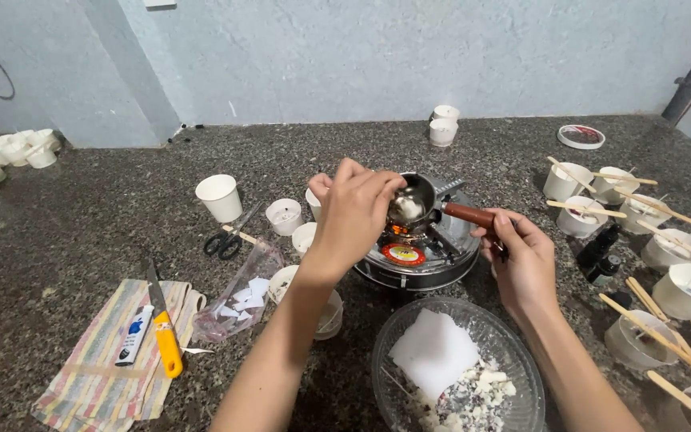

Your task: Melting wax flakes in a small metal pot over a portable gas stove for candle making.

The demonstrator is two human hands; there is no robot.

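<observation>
My right hand (525, 260) was clamped on the small pot's brown handle (467, 214), running leftward to the pot (409, 204) on the burner (413, 256); my left hand (355, 210), fingertips pinched together, hovered over its rim.

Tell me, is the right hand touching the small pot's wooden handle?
Touching. The head view shows the right hand with its fingers wrapped around the end of the wooden handle of the small pot.

Both forearms were bare to the elbow, slim, with no sleeves, rings, watch or gloves visible.
</observation>
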